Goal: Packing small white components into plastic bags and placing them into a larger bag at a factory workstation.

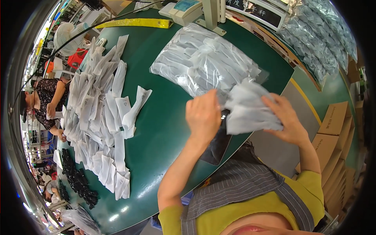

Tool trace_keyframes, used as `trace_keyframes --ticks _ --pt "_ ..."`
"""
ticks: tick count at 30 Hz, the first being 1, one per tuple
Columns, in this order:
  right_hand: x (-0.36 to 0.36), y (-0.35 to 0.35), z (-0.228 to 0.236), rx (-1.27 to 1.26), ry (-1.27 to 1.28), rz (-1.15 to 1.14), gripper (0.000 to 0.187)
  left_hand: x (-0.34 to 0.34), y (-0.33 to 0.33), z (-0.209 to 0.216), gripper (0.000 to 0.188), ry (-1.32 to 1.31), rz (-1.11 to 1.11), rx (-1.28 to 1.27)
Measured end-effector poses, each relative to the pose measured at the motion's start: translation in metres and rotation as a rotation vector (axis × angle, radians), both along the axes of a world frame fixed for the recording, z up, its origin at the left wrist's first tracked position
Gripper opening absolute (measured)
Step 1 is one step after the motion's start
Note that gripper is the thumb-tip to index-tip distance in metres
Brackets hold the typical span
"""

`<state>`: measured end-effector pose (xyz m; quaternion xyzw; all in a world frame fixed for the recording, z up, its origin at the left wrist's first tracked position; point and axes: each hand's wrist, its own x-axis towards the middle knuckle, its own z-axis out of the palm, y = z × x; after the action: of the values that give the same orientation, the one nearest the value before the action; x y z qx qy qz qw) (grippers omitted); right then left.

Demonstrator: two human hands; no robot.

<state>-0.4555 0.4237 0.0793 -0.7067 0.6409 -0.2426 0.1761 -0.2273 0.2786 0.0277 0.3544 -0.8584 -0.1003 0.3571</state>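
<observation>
A green table is spreading across the middle, and a grey floor is showing toward four o'clock. Cardboard boxes are standing at three, a white fan is standing at ten, and a co-worker is working by the table's edge at nine. A loose pile of white packets is lying toward nine, with black parts lying at eight. At twelve a big clear bag is holding many pale packets; more clear bags are bulging at two. Toward three, the right hand is gripping a bundle of white packets by its right side. The left hand is curling its fingers near the bundle's left side; whether it is gripping anything, I cannot tell
</observation>
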Motion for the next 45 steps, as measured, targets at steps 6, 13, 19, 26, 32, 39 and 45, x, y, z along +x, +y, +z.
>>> trace_keyframes --ticks 6,13,19,26,32,39,45 --pt "0.013 -0.078 -0.024 -0.101 -0.106 0.368 0.078 0.021 -0.003 0.003 0.025 0.223 -0.038 -0.061" --pt "0.034 -0.056 -0.015 -0.125 -0.048 -0.058 0.073 0.010 -0.001 0.011 0.040 0.133 -0.304 -0.286" --pt "0.079 -0.081 -0.038 -0.355 0.061 -0.106 0.062 -0.008 -0.008 0.034 0.053 0.135 -0.461 -0.270" --pt "0.112 -0.134 -0.072 -0.577 0.305 -0.140 0.053 -0.003 0.009 0.033 0.057 -0.087 -0.602 -0.268" --pt "0.064 -0.094 -0.058 -0.628 0.007 0.094 0.040 -0.008 0.009 0.036 0.051 -0.054 -0.369 -0.120" --pt "-0.002 -0.086 -0.067 -0.171 0.153 0.136 0.030 -0.077 -0.019 0.032 0.040 -0.398 -0.069 -0.275" --pt "-0.006 -0.107 -0.097 -0.117 -0.211 0.098 0.031 -0.098 -0.022 0.018 0.009 -0.306 -0.366 -0.310"
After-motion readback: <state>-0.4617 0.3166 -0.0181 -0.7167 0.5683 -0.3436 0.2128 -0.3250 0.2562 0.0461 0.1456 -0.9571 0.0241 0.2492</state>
